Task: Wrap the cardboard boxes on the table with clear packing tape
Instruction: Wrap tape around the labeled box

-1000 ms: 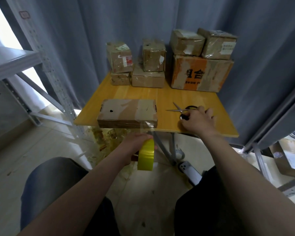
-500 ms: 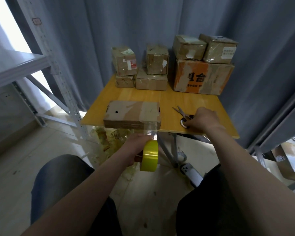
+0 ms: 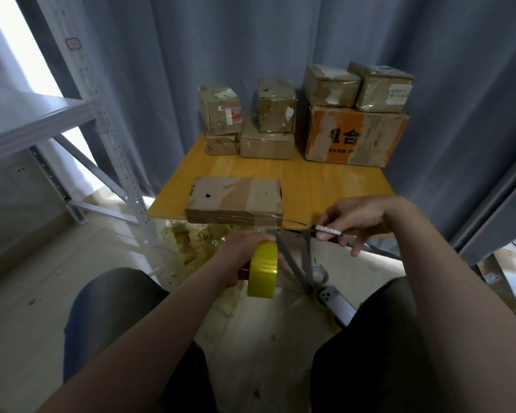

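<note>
Where the flat cardboard box lies: at the near edge of the yellow counter, its front face over the rim, glossy with tape.
Tape strip: a clear band seems to run from the box's near right corner down to the yellow tape roll; it is faint.
Left hand: below the counter's edge, fingers curled round the roll, holding it on its edge.
Right hand: grasping the scissors by the handles, blades pointing left toward the box's corner, tips just beside it.
Step in hand: cutting the strip free, as I judge it.
Done: this box appears wrapped at least along its front.
Left: the cut, pressing the loose end flat, then any unwrapped boxes.
Stacked boxes: seven at the back, the orange-printed box among them; several shine with tape, though I cannot tell for all.
Floor: crumpled tape scraps under the counter, a phone near the right knee.
Surround: metal shelf rack on the left, grey curtain behind.
</note>
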Tool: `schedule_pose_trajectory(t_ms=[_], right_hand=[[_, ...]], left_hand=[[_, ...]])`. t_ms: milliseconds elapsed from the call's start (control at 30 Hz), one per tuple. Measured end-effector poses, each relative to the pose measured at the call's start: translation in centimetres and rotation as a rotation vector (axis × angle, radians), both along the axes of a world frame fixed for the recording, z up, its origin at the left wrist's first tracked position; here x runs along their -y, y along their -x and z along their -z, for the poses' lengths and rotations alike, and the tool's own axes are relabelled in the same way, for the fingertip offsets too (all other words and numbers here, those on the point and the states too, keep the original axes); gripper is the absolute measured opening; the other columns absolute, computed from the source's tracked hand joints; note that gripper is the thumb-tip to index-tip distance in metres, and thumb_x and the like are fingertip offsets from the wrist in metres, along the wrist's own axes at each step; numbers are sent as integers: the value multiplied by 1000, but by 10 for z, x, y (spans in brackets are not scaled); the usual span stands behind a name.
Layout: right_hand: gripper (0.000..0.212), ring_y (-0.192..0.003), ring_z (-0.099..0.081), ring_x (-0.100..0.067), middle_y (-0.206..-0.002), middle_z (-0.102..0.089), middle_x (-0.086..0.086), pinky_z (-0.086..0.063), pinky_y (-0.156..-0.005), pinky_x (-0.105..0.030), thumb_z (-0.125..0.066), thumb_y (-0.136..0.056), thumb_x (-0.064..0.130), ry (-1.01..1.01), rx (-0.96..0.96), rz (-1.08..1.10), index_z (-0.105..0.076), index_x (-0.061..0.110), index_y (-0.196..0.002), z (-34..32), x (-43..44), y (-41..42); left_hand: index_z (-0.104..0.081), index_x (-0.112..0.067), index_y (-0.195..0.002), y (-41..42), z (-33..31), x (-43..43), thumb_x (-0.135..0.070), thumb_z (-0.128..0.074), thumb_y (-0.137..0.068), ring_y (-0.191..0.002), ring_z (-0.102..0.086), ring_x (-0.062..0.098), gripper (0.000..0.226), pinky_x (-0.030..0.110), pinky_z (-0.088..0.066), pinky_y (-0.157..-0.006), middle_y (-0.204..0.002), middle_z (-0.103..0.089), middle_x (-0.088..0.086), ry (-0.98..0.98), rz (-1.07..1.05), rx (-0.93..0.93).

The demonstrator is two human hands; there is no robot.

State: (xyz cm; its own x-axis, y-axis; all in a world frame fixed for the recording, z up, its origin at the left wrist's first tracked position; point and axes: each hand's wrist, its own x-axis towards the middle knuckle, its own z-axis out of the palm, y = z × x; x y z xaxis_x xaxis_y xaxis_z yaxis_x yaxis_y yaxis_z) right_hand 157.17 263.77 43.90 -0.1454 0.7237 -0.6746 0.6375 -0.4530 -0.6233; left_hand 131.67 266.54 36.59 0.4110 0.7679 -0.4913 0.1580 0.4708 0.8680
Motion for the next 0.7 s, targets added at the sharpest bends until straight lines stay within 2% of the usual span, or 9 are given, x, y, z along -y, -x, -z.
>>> schedule_pose_trajectory(t_ms=[100,167,300,433,600,667,700], right_hand=[[53,-75,-62,-16,-86,-68,1,-57,-61,-32,-84,-74,41,92,103,-6,-70,10,-115,-1,4,-9],[58,-76,-63,-16,-90,-67,0,-57,-61,-32,-85,-70,45,106,130,10,-71,9,-113,4,2,-10],[76,-78,-64,-19,-97,-65,-7,-58,-61,-32,-87,-72,47,53,117,27,-66,-3,-126,14,-14,-1],[80,-77,-64,-20,-99,-64,-10,-60,-65,-34,-89,-71,46,25,54,-9,-64,-3,-129,25,-32,14],[51,-60,-56,-15,-82,-66,-9,-63,-65,-32,-88,-70,33,-48,7,-26,-74,4,-110,32,-40,21],[41,-59,-56,-16,-77,-66,-11,-64,-65,-32,-87,-70,28,-74,5,-15,-77,4,-103,32,-41,20],[39,-59,-57,-16,-76,-66,-11,-65,-66,-33,-87,-71,26,-76,1,-5,-77,4,-102,32,-41,20]], left_hand=[[-70,-10,-117,2,0,0,-21,-66,-98,-65,-74,19,22,22,-54,-53,-94,-79,17,-10,10,10],[-70,-10,-118,3,1,-2,-21,-66,-98,-64,-74,18,23,22,-53,-51,-92,-79,17,-12,18,11],[-70,-10,-117,1,1,-2,-19,-66,-98,-61,-74,17,21,21,-52,-45,-88,-79,16,-3,15,18],[-71,-10,-114,0,3,-4,-19,-67,-98,-64,-75,20,19,22,-52,-46,-91,-79,17,-4,14,12],[-72,-13,-107,3,9,-10,-20,-65,-98,-69,-76,22,14,22,-54,-52,-93,-79,19,-25,47,1],[-73,-15,-104,5,13,-13,-22,-64,-99,-81,-76,26,13,26,-57,-64,-98,-78,20,-56,63,-33],[-75,-16,-103,5,15,-15,-25,-66,-97,-91,-76,31,13,33,-57,-74,-103,-77,21,-74,67,-59]])
